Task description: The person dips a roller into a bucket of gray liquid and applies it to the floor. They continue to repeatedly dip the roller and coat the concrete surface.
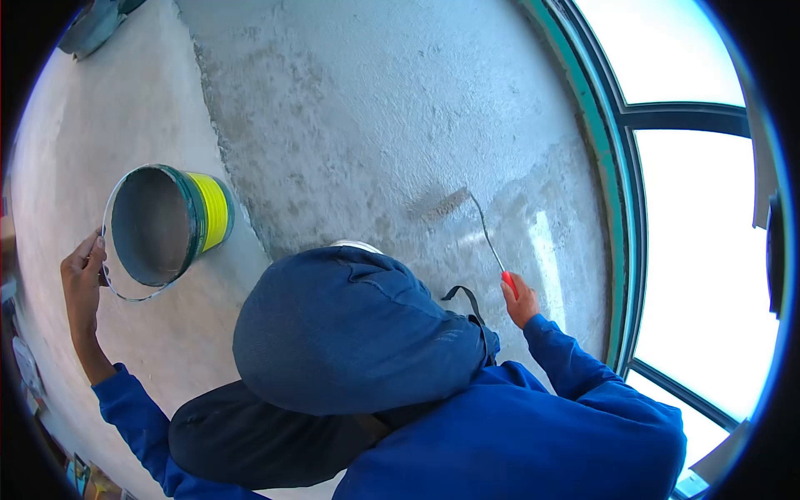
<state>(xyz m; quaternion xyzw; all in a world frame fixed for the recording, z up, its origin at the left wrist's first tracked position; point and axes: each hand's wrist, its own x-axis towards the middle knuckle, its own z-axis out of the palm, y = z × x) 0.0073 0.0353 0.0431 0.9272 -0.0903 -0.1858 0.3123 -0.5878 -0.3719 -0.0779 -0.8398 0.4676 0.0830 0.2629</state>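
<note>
**A:** What is the right hand (521, 302) doing?

**B:** Its grip is clenching around the red handle (509, 284) of a paint roller (487, 237), arm reaching forward in a blue sleeve. The thin wire frame is running up and to the left from the fist, and the roller sleeve (439, 202) is lying flat against the rough grey concrete (350, 108), touching it.

**A:** And where on the concrete is it sitting?

**B:** At the edge of a darker, wet-looking patch (542, 208), near the teal window frame (621, 208).

**A:** The left hand (82, 279)?

**B:** Well apart from the roller, far out to the left. Its grip is grasping the rim of a bucket (208, 212), fingers curling over the near edge.

**A:** How is the bucket standing?

**B:** It is tilting, mouth turning towards the camera. It is green with a yellow band, and grey coating is covering the inside.

**A:** Anything between the two hands?

**B:** A blue hood (350, 333) is filling the middle of the view.
</note>
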